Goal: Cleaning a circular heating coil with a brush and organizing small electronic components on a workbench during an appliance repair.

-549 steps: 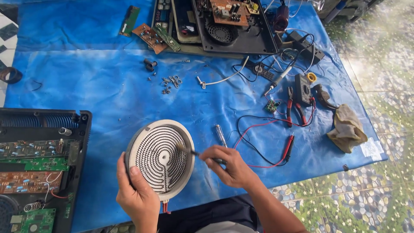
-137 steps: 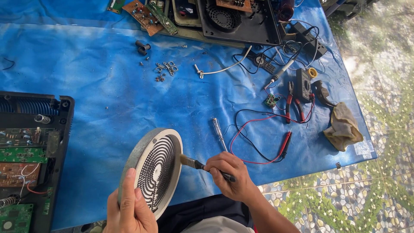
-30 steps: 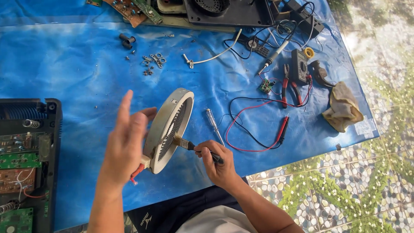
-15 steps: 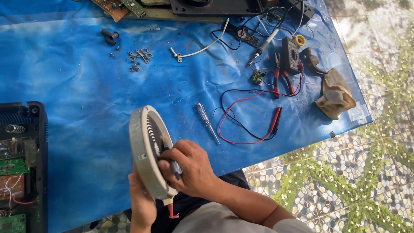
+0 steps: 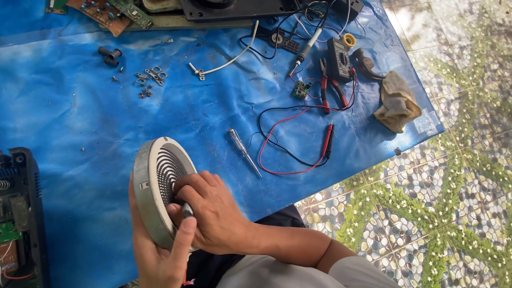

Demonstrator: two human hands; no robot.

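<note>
At the left edge of the blue tarp (image 5: 74,117) covering the floor, an opened black appliance case (image 5: 18,213) is showing circuit boards and wiring inside it. Just right of it, near the tarp's near edge, the left hand (image 5: 154,250) is closing around the rim of a round heating element (image 5: 157,197) from below, thumb lying up along the rim. The disc is standing on edge, its spiral-grooved face turning toward the right, so its flat axis is pointing across at the right hand (image 5: 210,213). That hand is pressing against the grooved face, fingers curling shut around a small dark tool tip (image 5: 186,209); what exactly it is gripping I cannot tell. Both hands are touching the disc, the right one working on its face.

Farther along, a clear-handled screwdriver (image 5: 244,152) is lying loose, slanting toward the near edge, well apart from the hands. Beyond it, red and black test leads (image 5: 298,154) are looping toward a multimeter (image 5: 339,57) near the far right corner, with red-handled pliers (image 5: 326,85) beside it. A crumpled tan rag (image 5: 397,101) is sitting at the right edge. Toward the far edge, small metal screws and brackets (image 5: 149,80) are lying scattered, not gathered in any container.
</note>
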